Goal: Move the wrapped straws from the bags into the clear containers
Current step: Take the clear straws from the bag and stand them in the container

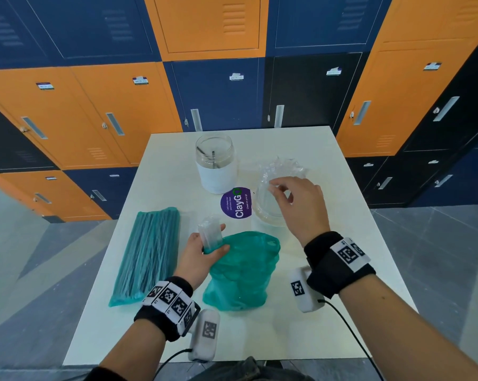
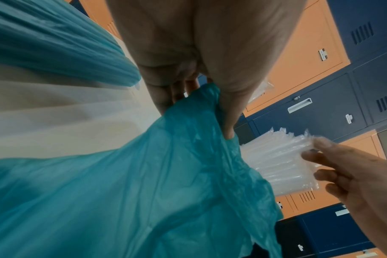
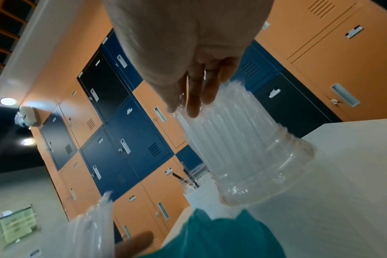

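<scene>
Held tight in the left hand is a small bunch of wrapped straws, pinched together with the edge of the floppy teal bag on the table. Beside it, a full teal bag is laid flat. Farther off, the right hand is kept over the clear cup, its fingertips on the straw tops, nothing clearly grasped. Straws like these are likely light, bendy and slippery; the bunch is best squeezed around its middle. A jar is seen behind.
</scene>
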Motion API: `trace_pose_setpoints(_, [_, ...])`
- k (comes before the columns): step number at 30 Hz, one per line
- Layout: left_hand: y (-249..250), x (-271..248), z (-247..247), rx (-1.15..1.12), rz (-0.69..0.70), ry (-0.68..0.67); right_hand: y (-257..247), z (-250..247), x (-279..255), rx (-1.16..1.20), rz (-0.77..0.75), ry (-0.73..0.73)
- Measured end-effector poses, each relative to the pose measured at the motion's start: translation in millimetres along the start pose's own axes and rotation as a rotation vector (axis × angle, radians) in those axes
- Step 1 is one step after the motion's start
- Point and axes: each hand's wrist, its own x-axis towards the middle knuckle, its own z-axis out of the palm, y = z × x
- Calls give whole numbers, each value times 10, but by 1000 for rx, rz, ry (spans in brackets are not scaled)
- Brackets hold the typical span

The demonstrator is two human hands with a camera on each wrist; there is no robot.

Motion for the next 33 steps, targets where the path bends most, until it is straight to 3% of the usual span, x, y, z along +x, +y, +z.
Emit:
trace_pose_setpoints(6, [5,-5,3,-99,10,8,95,92,-55,-212,-79,20])
trace_pose_setpoints(10, [40,-15,12,-176,-45,44,-90,60,-130,-72,-105,61])
trace_pose_setpoints(12, [35,-2,26,-202,-60,68,-208,127,-223,133,-104,-85])
trace_pose_setpoints(14, [53,4,47,-230,-58,76,-310,229,-327,288,-23,-321])
trace_pose_setpoints(17, [81,11,73,-234,-44,46,-387,375,-429,386,105,-535])
trace_pose_setpoints(27, [95,-29,80,-255,-4,-17,-348,460,-422,519,279,-460])
trace_pose_setpoints(33, [106,-6,79,-252,-1,-29,-280,399,-395,844,426,-421])
